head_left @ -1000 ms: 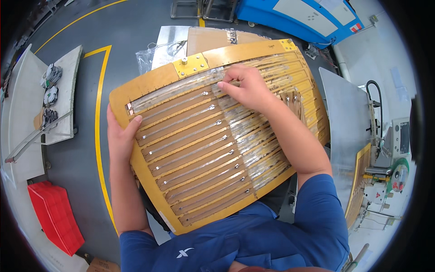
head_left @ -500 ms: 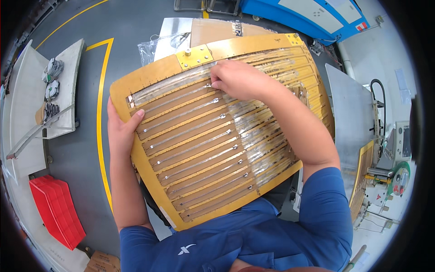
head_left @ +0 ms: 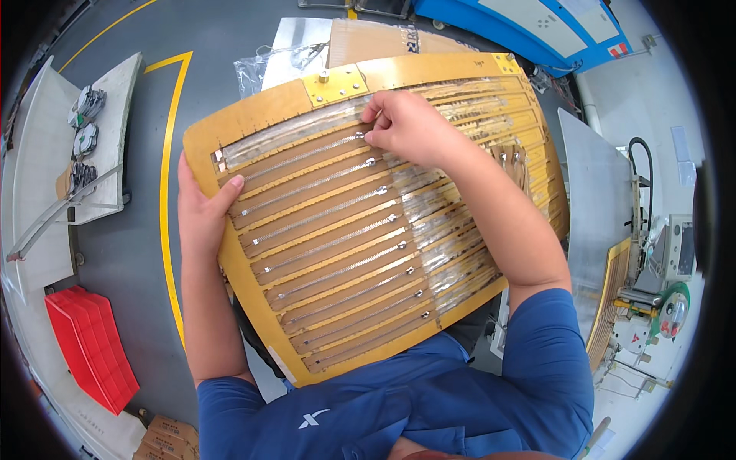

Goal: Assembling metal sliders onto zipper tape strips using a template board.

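A large yellow frame board (head_left: 264, 345) is tilted up against my body, with several brown zippers lying in rows in its slots. My left hand (head_left: 201, 207) grips the board's left edge, its thumb on the front face and its fingers behind. Over the upper middle, my right hand (head_left: 406, 126) is bent, with a gap between its thumb and curled fingers. Its thumb tip is right beside the metal slider of the top zipper (head_left: 307, 152); whether they touch is hard to see. Clear film strips (head_left: 433, 241) cover the slots right of the sliders.
Behind the board are a cardboard box (head_left: 368, 38) and a clear plastic bag (head_left: 249, 75). A white table (head_left: 115, 115) and red bins (head_left: 92, 345) stand at left. At right are a metal sheet (head_left: 602, 192) and a machine with a green wheel (head_left: 673, 310). A blue cabinet (head_left: 468, 27) stands far back.
My right hand has shifted slightly right, and its fingers have lifted apart from the thumb near the top zipper's slider. My left hand keeps its grip on the board's edge.
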`<state>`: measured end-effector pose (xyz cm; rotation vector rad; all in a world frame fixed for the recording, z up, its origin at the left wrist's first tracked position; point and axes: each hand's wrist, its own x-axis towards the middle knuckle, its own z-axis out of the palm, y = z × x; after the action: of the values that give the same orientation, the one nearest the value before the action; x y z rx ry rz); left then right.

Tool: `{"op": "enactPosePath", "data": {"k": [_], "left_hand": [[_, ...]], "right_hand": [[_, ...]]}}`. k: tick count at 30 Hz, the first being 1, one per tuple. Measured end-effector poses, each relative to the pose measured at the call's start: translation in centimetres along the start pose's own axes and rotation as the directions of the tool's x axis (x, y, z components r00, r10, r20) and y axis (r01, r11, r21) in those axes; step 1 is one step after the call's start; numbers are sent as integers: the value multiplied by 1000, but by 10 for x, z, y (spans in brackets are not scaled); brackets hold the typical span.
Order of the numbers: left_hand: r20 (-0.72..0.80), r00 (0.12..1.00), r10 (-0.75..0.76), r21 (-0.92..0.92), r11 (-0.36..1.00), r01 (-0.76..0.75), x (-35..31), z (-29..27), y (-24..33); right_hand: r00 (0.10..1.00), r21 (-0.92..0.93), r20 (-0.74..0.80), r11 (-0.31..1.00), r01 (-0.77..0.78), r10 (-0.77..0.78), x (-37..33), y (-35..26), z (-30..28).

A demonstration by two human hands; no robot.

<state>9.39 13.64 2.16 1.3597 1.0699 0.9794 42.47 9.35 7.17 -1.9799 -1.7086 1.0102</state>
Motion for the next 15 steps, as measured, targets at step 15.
{"op": "enactPosePath", "data": {"k": [15], "left_hand": [[-23,999,-26,-19,999,26,-1,1,5]], "right_hand": [[998,-262,-44,965,30,-43,6,-3,-7]]}}
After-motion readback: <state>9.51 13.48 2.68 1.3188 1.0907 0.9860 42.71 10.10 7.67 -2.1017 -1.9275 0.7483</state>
